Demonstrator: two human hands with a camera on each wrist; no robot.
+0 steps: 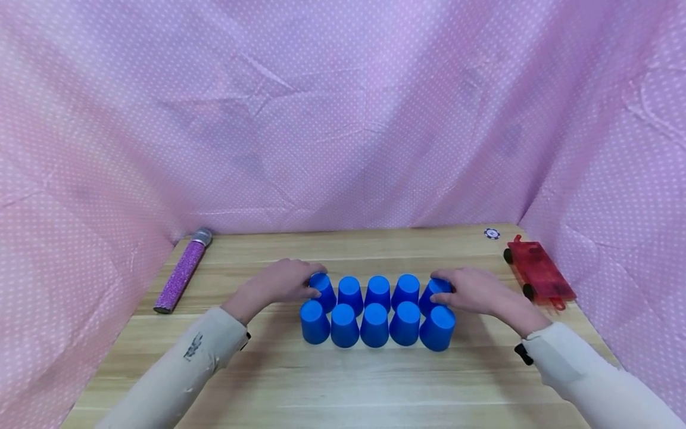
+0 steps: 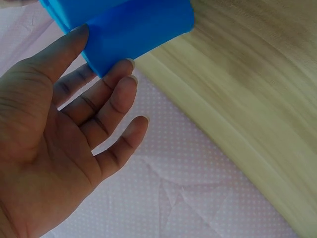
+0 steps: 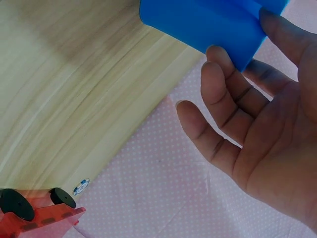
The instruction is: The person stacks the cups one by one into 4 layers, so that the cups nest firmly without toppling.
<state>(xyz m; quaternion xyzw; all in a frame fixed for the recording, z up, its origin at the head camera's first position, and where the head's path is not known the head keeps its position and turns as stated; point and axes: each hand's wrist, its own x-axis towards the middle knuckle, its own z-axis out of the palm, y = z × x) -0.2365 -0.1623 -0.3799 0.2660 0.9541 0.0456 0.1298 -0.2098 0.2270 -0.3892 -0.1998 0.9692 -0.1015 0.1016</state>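
Observation:
Two rows of blue cups stand upside down on the table, a front row (image 1: 374, 326) close against a back row (image 1: 379, 292). At the left end of the back row, my left hand (image 1: 281, 281) grips the end cup (image 1: 328, 294) between thumb and fingers. The left wrist view shows the thumb and fingertips on that cup's blue wall (image 2: 143, 32). My right hand (image 1: 471, 290) holds the back row's right end cup (image 1: 437, 287) in the same way. Its thumb and fingers also touch the blue cup (image 3: 198, 25) in the right wrist view, the other fingers loosely bent.
A purple glitter microphone (image 1: 183, 274) lies at the table's left side. Toward the right edge lies a translucent red toy car (image 1: 541, 269) with black wheels, and a poker chip (image 1: 492, 233) lies near the back. Pink dotted cloth (image 1: 343, 119) surrounds the wooden table (image 1: 343, 393).

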